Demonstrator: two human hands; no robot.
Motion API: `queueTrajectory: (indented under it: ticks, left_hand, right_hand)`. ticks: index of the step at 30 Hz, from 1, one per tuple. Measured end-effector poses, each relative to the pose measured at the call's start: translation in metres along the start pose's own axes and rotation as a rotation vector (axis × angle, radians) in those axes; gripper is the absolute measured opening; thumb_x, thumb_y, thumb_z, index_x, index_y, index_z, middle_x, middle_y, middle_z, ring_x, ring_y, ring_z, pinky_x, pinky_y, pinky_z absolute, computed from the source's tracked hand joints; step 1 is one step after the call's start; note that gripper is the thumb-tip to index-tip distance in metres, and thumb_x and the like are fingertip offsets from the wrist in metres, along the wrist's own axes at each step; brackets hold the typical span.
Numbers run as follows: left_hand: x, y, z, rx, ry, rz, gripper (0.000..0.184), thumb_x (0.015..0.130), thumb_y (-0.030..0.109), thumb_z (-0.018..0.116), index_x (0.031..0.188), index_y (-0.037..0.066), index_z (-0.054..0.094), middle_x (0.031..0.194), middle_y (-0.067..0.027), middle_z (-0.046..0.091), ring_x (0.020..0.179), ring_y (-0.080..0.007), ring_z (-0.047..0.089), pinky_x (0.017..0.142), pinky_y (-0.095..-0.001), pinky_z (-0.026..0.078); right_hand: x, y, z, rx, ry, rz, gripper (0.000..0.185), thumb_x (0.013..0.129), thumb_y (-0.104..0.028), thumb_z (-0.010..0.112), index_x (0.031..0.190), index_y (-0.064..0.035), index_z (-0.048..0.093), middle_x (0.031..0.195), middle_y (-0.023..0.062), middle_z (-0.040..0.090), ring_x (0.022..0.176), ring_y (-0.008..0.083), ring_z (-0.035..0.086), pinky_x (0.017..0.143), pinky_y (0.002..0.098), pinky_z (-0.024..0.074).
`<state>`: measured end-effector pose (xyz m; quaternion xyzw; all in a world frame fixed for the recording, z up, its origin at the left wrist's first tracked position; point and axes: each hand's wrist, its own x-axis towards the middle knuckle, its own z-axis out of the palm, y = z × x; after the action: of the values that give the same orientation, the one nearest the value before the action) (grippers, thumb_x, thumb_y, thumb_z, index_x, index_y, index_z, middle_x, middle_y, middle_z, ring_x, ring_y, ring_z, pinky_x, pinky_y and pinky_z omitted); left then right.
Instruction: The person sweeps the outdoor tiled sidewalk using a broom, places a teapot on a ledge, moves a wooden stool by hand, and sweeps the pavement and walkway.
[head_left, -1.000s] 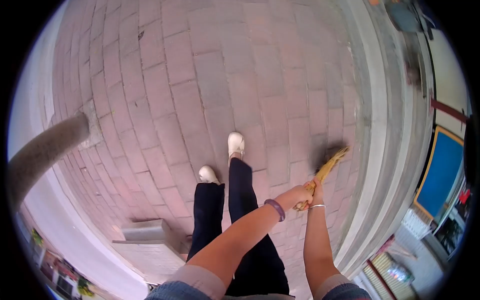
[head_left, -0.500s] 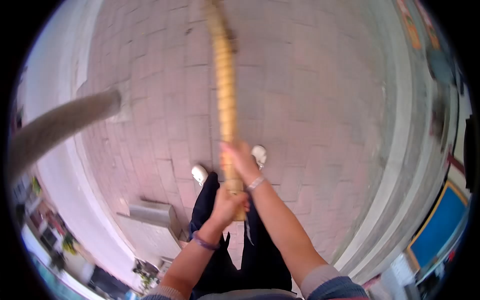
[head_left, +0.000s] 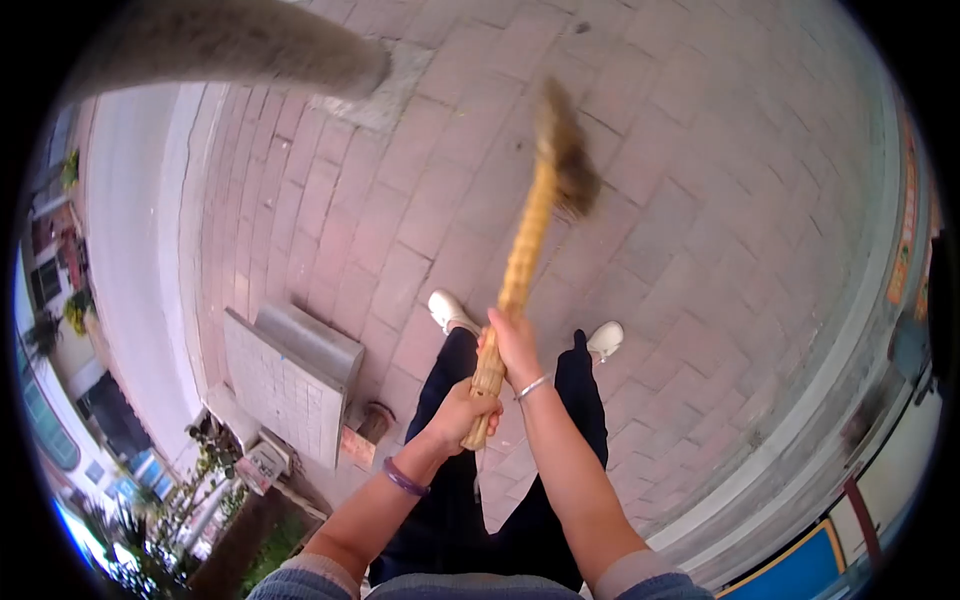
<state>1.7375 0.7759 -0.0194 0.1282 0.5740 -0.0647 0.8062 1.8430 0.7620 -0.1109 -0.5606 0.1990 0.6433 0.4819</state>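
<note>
Broom in both hands, R nearer the head

Broom [head_left: 525, 245] slants out over the brick floor [head_left: 690, 260], ahead of the person & approx. between the two shoes, butt end toward the body. Dark head [head_left: 575, 175] at the far end is blurred; can't tell if it touches the bricks.

L hand [head_left: 465, 415], w/ purple bangle [head_left: 405, 478], has its fingers wrapped round the handle just above the butt. R hand [head_left: 513, 348], w/ silver bangle [head_left: 533, 387], grips further up, close to L; its fingers are partly hidden but look closed on the handle.

Handling (my guess): light for its length, bit head-heavy. Handle looks like bound stalks, ribbed, so fairly stiff, not slippery; head prob. soft & springy, strands could shed or bend. Best hold = the bound handle, hands spaced as now or a bit wider for control; avoid gripping the loose strands.

Pillar [head_left: 250, 50] & stone slab [head_left: 285, 390] stand off to the L, apart from the broom.
</note>
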Motion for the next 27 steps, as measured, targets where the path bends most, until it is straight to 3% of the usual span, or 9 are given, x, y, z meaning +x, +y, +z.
queueTrajectory:
  ticks: [3, 7, 11, 13, 15, 17, 20, 24, 27]
  left_hand:
    - [-0.018, 0.032, -0.004, 0.002, 0.032, 0.145, 0.021, 0.074, -0.002, 0.054, 0.091, -0.001, 0.041, 0.066, -0.0081, 0.051, 0.048, -0.0146, 0.052, 0.042, -0.0258, 0.044]
    - [-0.032, 0.047, -0.042, -0.134, -0.170, 0.063, 0.021, 0.074, -0.001, 0.055, 0.090, -0.001, 0.043, 0.061, -0.0064, 0.050, 0.047, -0.0149, 0.051, 0.043, -0.0256, 0.044]
    - [-0.013, 0.060, -0.095, -0.398, -0.197, -0.029, 0.015, 0.075, 0.002, 0.056, 0.085, -0.001, 0.046, 0.062, -0.0066, 0.050, 0.046, -0.0141, 0.049, 0.043, -0.0245, 0.042]
    - [-0.015, 0.053, -0.136, -0.617, -0.101, -0.011, 0.013, 0.075, 0.002, 0.055, 0.084, -0.002, 0.046, 0.063, -0.0066, 0.049, 0.046, -0.0124, 0.046, 0.042, -0.0228, 0.039]
    - [-0.033, 0.054, -0.168, -0.782, -0.042, 0.103, 0.012, 0.075, 0.000, 0.052, 0.085, -0.003, 0.045, 0.064, -0.0077, 0.047, 0.048, -0.0111, 0.044, 0.042, -0.0224, 0.038]
    - [-0.057, 0.073, -0.174, -0.826, 0.076, 0.189, 0.013, 0.075, -0.001, 0.050, 0.086, -0.002, 0.044, 0.064, -0.0081, 0.048, 0.048, -0.0120, 0.045, 0.041, -0.0237, 0.039]
    - [-0.084, 0.077, -0.182, -0.691, 0.112, 0.306, 0.015, 0.075, -0.003, 0.050, 0.088, -0.001, 0.043, 0.066, -0.0082, 0.050, 0.047, -0.0141, 0.049, 0.041, -0.0258, 0.042]
    - [-0.119, 0.042, -0.181, -0.435, 0.042, 0.197, 0.023, 0.074, -0.006, 0.052, 0.093, 0.000, 0.041, 0.066, -0.0076, 0.051, 0.047, -0.0154, 0.052, 0.042, -0.0268, 0.045]
    - [-0.129, 0.003, -0.166, -0.356, -0.119, 0.016, 0.027, 0.074, -0.003, 0.055, 0.096, 0.000, 0.040, 0.065, -0.0072, 0.051, 0.047, -0.0151, 0.053, 0.043, -0.0275, 0.046]
  right_hand:
    - [0.000, -0.029, 0.056, -0.140, -0.135, -0.046, 0.022, 0.084, -0.025, 0.058, 0.083, -0.0054, 0.048, 0.063, 0.0042, 0.052, 0.049, 0.0131, 0.054, 0.042, 0.0272, 0.0462]
    - [-0.020, -0.031, 0.093, -0.205, 0.110, -0.123, 0.024, 0.085, -0.028, 0.057, 0.082, -0.0054, 0.049, 0.061, 0.0041, 0.051, 0.049, 0.0131, 0.053, 0.042, 0.0278, 0.0463]
    - [0.030, -0.005, 0.114, -0.302, 0.215, 0.057, 0.021, 0.085, -0.024, 0.055, 0.082, -0.0046, 0.049, 0.062, 0.0053, 0.052, 0.048, 0.0156, 0.053, 0.042, 0.0284, 0.0462]
    - [0.056, 0.035, 0.154, -0.599, 0.057, 0.074, 0.022, 0.084, -0.023, 0.057, 0.082, -0.0027, 0.049, 0.062, 0.0062, 0.052, 0.048, 0.0158, 0.053, 0.044, 0.0292, 0.0469]
    - [0.113, 0.110, 0.169, -0.915, -0.136, -0.217, 0.023, 0.083, -0.022, 0.057, 0.081, -0.0008, 0.050, 0.061, 0.0051, 0.052, 0.046, 0.0154, 0.054, 0.041, 0.0288, 0.0459]
    - [0.056, 0.071, 0.253, -0.787, -0.223, 0.113, 0.026, 0.080, -0.023, 0.058, 0.077, 0.0022, 0.052, 0.061, 0.0099, 0.056, 0.049, 0.0166, 0.057, 0.040, 0.0308, 0.0438]
    - [0.029, 0.074, 0.291, -0.710, -0.296, 0.123, 0.024, 0.080, -0.021, 0.060, 0.078, 0.0001, 0.049, 0.061, 0.0078, 0.054, 0.048, 0.0145, 0.055, 0.040, 0.0293, 0.0438]
    - [-0.025, 0.078, 0.255, -0.537, -0.250, 0.016, 0.020, 0.082, -0.017, 0.060, 0.082, -0.0025, 0.047, 0.060, 0.0032, 0.050, 0.044, 0.0126, 0.052, 0.040, 0.0259, 0.0447]
    - [-0.073, 0.082, 0.206, -0.381, 0.054, 0.128, 0.019, 0.084, -0.020, 0.058, 0.085, -0.0050, 0.046, 0.062, 0.0036, 0.050, 0.048, 0.0132, 0.053, 0.042, 0.0261, 0.0456]
